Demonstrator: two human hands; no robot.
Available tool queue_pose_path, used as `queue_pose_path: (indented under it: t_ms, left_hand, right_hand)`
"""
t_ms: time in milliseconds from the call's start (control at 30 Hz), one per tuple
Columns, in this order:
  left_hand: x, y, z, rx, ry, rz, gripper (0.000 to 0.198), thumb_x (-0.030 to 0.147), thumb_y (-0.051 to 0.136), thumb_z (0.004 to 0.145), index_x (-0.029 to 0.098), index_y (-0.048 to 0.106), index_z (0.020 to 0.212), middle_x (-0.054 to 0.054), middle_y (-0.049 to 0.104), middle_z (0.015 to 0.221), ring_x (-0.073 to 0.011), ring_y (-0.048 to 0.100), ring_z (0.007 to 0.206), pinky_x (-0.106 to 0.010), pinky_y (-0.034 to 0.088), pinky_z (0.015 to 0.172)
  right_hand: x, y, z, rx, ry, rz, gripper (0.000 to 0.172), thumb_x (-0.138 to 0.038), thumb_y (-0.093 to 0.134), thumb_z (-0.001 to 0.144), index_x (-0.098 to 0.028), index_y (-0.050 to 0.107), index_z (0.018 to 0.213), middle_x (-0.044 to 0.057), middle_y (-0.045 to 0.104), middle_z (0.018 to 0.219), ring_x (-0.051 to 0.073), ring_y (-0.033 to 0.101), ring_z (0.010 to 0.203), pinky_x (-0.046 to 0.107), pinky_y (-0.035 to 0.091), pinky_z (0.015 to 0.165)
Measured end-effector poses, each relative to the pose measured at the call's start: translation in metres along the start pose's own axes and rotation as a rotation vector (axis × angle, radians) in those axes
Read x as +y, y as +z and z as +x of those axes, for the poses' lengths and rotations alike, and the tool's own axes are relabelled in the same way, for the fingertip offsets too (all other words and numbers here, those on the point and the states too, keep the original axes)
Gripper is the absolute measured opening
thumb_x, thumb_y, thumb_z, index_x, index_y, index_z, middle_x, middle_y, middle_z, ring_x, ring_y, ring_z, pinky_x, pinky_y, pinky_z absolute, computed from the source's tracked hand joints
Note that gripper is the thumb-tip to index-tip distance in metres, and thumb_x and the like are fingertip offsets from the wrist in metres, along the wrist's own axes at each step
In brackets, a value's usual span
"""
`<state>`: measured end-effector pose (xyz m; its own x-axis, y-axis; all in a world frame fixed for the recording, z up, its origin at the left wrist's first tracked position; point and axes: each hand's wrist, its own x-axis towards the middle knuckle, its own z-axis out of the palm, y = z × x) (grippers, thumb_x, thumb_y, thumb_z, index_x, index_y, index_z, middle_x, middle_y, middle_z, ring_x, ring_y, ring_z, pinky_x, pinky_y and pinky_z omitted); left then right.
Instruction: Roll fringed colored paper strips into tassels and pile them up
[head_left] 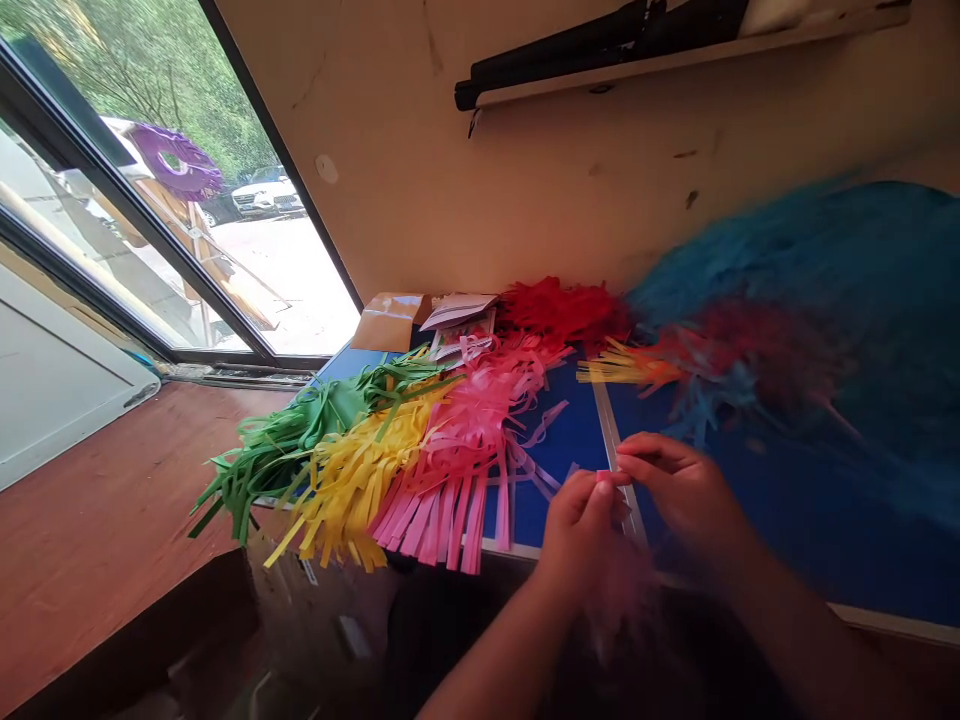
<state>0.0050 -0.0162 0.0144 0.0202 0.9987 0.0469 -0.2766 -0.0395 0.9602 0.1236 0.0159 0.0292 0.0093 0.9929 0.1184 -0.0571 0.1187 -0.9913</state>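
My left hand [581, 525] pinches the top of a pink fringed paper tassel [619, 590], whose strips hang below it, smeared by motion. Close by on the right, the thumb and fingers of my right hand [679, 490] are pressed together near the tassel's top; whether they hold part of it I cannot make out. Left of my hands, fringed paper lies in green [322, 420], yellow [352, 465] and pink [472, 420] bundles, some strips drooping over the table's front edge. Red fringe [562, 308] is heaped behind them.
A blue table [555, 440] with a pale seam stands against the wall. At its back lie a brown envelope [386, 322] and papers [457, 310]. A large blue fluffy mass [825, 250] fills the right. A shelf [712, 50] hangs above; a glass door [247, 250] is left.
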Motion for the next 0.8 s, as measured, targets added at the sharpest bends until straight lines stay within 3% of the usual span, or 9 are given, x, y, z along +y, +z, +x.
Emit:
queue_pose_path:
  t_ms: [200,400,600,800]
  left_hand:
    - [-0.005,0.000,-0.002,0.032,-0.129,-0.069,0.031,0.046,0.065,0.071,0.016,0.061,0.077,0.000,0.062,0.062,-0.0138,0.058,0.056,-0.027,0.047,0.060]
    - [-0.012,-0.001,0.001,0.058,-0.152,-0.198,0.039,0.051,0.068,0.067,0.017,0.052,0.078,0.000,0.065,0.067,-0.0140,0.062,0.055,-0.029,0.050,0.061]
    - [-0.010,0.002,0.004,0.031,-0.158,-0.213,0.035,0.046,0.074,0.061,0.017,0.056,0.069,0.002,0.062,0.068,-0.0127,0.062,0.058,-0.029,0.051,0.067]
    - [-0.010,0.002,0.005,0.034,-0.115,-0.162,0.024,0.036,0.072,0.065,0.016,0.059,0.068,0.002,0.062,0.065,-0.0114,0.061,0.058,-0.025,0.050,0.062]
  right_hand:
    - [0.017,-0.001,-0.010,0.055,-0.089,0.003,0.012,-0.033,0.074,0.061,-0.024,0.067,0.065,0.000,0.065,0.072,0.014,0.061,0.069,0.025,0.050,0.064]
    - [0.020,0.000,-0.016,0.139,-0.055,0.031,0.009,-0.030,0.072,0.064,-0.025,0.067,0.070,-0.001,0.064,0.072,0.012,0.061,0.065,0.024,0.051,0.059]
    - [0.020,0.002,-0.017,0.113,-0.087,0.084,0.009,-0.024,0.073,0.064,-0.023,0.065,0.066,-0.002,0.062,0.072,0.010,0.060,0.064,0.019,0.051,0.053]
    - [0.020,0.002,-0.019,0.065,-0.085,0.115,0.007,-0.022,0.072,0.066,-0.025,0.066,0.067,-0.003,0.063,0.070,0.009,0.060,0.063,0.019,0.051,0.054]
